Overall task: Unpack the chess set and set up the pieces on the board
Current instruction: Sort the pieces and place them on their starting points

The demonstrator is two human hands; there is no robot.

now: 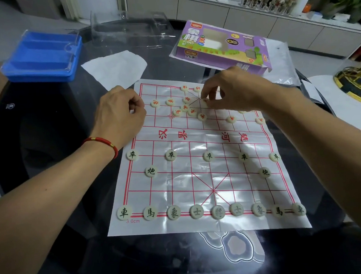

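the dark glass counter (47,135) carried a white plastic xiangqi board sheet (199,178), its long axis running away from the person and its river lettering reading crosswise. nearest the person, nine black-lettered pieces (197,211) stood in a row along the near edge, characters upright toward the viewer. beyond them sat two black cannons (151,171), one on each side, then five black soldiers (208,156) in a line near the river. past the river, the red-lettered pieces (184,108) lay loosely bunched around the far palace, with a few spread toward the right edge; about a dozen showed, some hidden by the right arm. the left hand (120,113), a red cord bracelet (103,142) on its wrist, hovered at the sheet's far left edge with fingers curled; i could not tell whether it held anything. the right hand (232,90) pinched one red piece (205,101) over the far palace. farther back lay a white paper (117,68), a blue tray (41,58) with three long compartments, a clear plastic cover (129,31) and the purple xiangqi box (222,46).
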